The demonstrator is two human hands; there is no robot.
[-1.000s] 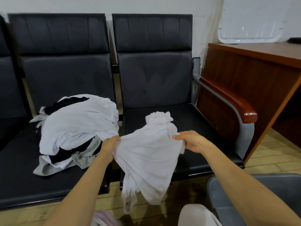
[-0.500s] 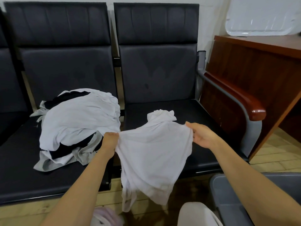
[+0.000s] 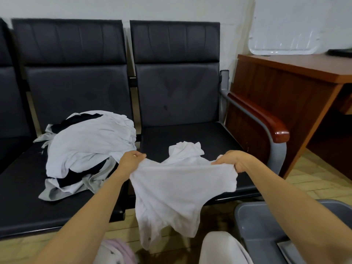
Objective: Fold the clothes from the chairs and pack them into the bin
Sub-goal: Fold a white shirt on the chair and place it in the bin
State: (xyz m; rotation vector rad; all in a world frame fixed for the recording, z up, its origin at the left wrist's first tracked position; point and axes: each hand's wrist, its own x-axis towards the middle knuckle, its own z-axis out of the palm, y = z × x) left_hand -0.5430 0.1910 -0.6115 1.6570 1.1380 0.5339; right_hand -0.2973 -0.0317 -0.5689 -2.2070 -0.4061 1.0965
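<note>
Both hands hold a white garment [image 3: 181,187] stretched over the front edge of the right chair [image 3: 190,134]. The left hand [image 3: 131,161] pinches the upper left edge between thumb and fingers. The right hand [image 3: 234,161] has its fingers curled round the upper right edge. Between them the cloth is pulled into a taut, slightly sagging band. Beyond the band, a bunched, crumpled end sits over the chair's seat; whether it touches cannot be told. Below the hands the rest hangs in loose, uneven folds in front of the chair, ending in a narrow tail with a few small dark spots. The fabric is thin, plain and creased. A pile [image 3: 89,149] of white, grey and black clothes lies on the next seat [image 3: 22,178], left of the chair. A grey bin [image 3: 266,225] stands on the floor in front of the chair, to its right.
</note>
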